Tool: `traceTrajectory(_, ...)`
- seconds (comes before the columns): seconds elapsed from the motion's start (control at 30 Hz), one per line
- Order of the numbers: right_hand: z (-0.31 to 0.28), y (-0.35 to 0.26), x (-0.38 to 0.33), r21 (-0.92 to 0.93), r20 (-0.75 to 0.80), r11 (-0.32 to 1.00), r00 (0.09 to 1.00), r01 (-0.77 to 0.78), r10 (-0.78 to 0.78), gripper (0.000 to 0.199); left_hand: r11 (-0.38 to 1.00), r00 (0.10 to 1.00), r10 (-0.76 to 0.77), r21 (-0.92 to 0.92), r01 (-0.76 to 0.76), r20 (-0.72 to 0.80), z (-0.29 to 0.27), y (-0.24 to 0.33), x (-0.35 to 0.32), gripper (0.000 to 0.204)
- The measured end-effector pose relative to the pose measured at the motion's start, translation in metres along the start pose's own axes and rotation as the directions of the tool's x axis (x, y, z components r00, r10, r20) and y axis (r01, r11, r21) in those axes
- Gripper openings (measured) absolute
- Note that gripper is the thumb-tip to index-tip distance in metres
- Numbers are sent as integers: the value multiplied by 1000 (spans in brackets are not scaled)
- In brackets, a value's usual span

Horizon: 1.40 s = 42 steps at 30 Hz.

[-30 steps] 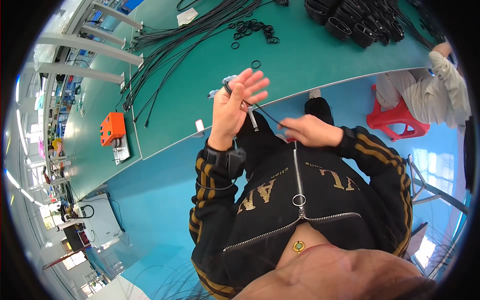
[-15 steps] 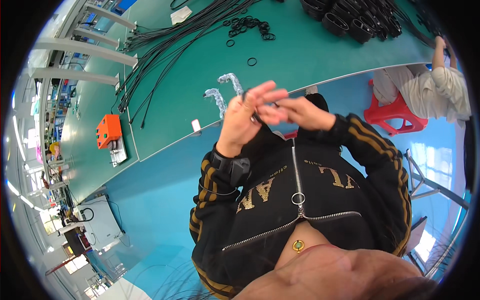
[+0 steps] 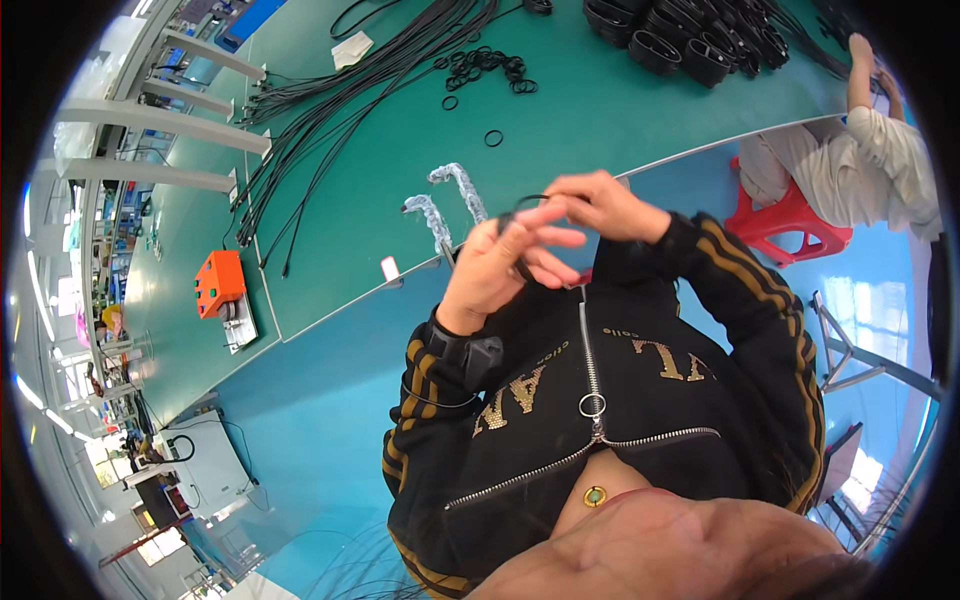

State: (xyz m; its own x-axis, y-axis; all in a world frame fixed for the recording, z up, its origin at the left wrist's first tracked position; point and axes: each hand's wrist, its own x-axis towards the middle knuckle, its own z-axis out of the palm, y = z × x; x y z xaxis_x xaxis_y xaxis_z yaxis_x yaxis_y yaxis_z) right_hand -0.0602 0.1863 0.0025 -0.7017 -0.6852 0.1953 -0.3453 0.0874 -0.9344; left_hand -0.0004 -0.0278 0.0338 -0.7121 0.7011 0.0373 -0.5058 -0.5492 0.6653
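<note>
In front of my chest, my left hand [image 3: 490,270] has its fingers spread, with dark bands around the fingers. Above it, my right hand [image 3: 612,208] pinches a thin black rubber ring [image 3: 536,197], which reaches toward the left fingers. Whether that ring still loops round a left finger I cannot tell. Just beyond my hands, two hooked arms [image 3: 462,186] wrapped in grey-blue material stand at the table's edge. A single black ring [image 3: 494,138] lies farther in, below a loose pile of similar rings [image 3: 488,68].
Long black cables [image 3: 310,165] spread across the green table [image 3: 360,240]. Black coiled bundles [image 3: 690,45] lie at the far right. An orange box [image 3: 220,284] stands at the left. To the right, a co-worker's sleeve [image 3: 890,150] shows beside a red stool [image 3: 785,235].
My right hand has drawn slightly up and away from the left, and the black ring now shows between them. My left hand has turned and dropped slightly, its fingers pointing lower.
</note>
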Motion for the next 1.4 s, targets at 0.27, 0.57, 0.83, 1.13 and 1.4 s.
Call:
traceTrajectory(0.27,9,-64,-42,-318,166,943,973,-103,162,17,763,820,512,573,-299,-254,-7,0,17,50)
traceTrajectory(0.57,-20,-52,22,-360,50,911,979,203,-199,7,942,954,147,330,-54,-262,7,-32,10,39)
traceTrajectory(0.83,-8,-11,14,-311,-99,939,978,146,-185,8,983,995,-11,182,28,-96,-12,-16,2,41)
traceTrajectory(1.13,29,-16,-56,-331,19,930,984,-159,175,17,900,785,436,190,-393,-441,-10,0,10,41)
traceTrajectory(1.4,0,-71,-21,-680,137,704,978,206,-155,15,807,762,494,547,-221,-420,-12,-25,16,41)
